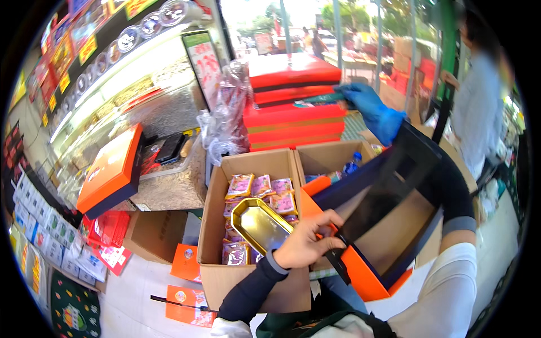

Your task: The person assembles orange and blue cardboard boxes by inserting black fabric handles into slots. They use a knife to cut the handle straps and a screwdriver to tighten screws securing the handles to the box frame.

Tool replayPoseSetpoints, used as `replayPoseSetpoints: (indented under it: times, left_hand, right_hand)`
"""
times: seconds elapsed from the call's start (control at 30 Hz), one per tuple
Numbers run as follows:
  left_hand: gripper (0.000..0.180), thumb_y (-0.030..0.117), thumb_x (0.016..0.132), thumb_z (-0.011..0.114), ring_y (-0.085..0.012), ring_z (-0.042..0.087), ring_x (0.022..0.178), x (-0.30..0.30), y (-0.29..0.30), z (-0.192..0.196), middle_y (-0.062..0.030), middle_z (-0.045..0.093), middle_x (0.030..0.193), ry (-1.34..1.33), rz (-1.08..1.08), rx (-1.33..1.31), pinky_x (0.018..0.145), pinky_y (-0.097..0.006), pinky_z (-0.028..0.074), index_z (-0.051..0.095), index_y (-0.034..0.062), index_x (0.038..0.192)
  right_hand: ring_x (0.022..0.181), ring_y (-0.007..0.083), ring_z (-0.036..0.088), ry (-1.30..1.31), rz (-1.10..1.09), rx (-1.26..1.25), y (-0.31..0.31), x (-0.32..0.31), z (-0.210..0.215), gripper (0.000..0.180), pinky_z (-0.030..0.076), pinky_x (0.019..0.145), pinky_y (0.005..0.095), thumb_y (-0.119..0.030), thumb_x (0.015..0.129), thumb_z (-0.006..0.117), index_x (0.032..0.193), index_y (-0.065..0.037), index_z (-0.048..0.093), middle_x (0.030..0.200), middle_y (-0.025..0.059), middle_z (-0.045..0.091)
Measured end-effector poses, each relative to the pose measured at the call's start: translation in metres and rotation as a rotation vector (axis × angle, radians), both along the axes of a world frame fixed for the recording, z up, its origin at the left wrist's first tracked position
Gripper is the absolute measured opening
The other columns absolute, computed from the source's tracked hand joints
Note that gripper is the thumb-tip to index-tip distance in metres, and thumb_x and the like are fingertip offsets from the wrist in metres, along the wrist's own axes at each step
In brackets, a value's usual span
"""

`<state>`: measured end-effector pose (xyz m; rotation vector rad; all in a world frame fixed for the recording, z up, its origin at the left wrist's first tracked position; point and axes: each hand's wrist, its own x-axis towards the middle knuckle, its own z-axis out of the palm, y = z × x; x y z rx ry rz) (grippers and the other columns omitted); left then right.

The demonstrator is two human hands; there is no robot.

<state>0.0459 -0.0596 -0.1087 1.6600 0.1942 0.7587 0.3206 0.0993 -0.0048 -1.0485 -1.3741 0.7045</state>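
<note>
Left hand [310, 241] pinches a black strap [373, 209], the orange box [363, 279] just rightward.

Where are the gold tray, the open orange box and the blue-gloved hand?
Gold tray [261, 226]: head view, bare inner bottom.
Open orange box [363, 275]: head view, orange outer wall.
Blue-gloved right hand [372, 108]: head view, middle of the glove.

A black strip [373, 207] slants across the open orange box [369, 277]; a green packet [322, 99] is beside red boxes [296, 117].
</note>
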Motion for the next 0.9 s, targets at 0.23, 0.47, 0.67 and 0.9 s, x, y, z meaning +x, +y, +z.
replayPoseSetpoints:
  times: [0.23,0.47,0.67,0.9]
  left_hand:
    - [0.024,-0.014,0.075,0.057,-0.0085,0.056,0.076,-0.002,0.008,-0.003,-0.004,0.051,0.085,0.057,-0.044,-0.056,0.066,-0.022,0.048,0.048,0.0012,0.091]
    - [0.016,0.0,0.076,0.064,-0.0178,0.054,0.067,0.005,0.002,0.007,-0.0158,0.055,0.08,-0.004,0.036,0.184,0.058,-0.026,0.045,0.05,0.0024,0.083]
    - [0.018,0.014,0.081,0.064,-0.0207,0.056,0.064,0.015,0.002,0.006,-0.019,0.056,0.073,-0.045,0.059,0.077,0.057,-0.028,0.046,0.051,0.0015,0.078]
    - [0.015,0.009,0.08,0.065,-0.0239,0.058,0.067,0.012,0.003,0.005,-0.02,0.057,0.076,-0.083,0.01,-0.008,0.059,-0.032,0.048,0.054,-0.0014,0.083]
  right_hand:
    - [0.077,0.0133,0.059,0.287,0.091,-0.465,-0.198,0.049,-0.048,0.017,0.05,0.077,0.0256,-0.008,0.087,0.054,0.1,0.002,0.058,0.091,0.0093,0.061]
    - [0.081,0.0144,0.061,0.046,0.347,-0.433,-0.223,0.026,-0.054,0.02,0.05,0.078,0.0255,-0.004,0.086,0.054,0.105,0.002,0.059,0.093,0.0104,0.063]
    - [0.081,0.0132,0.061,0.037,0.412,-0.432,-0.215,0.021,-0.061,0.018,0.051,0.078,0.0249,0.001,0.085,0.054,0.102,0.001,0.06,0.092,0.01,0.063]
    - [0.086,0.0144,0.062,0.073,0.473,-0.4,-0.207,0.016,-0.07,0.019,0.05,0.082,0.0258,0.004,0.083,0.054,0.102,0.002,0.059,0.095,0.0108,0.062]
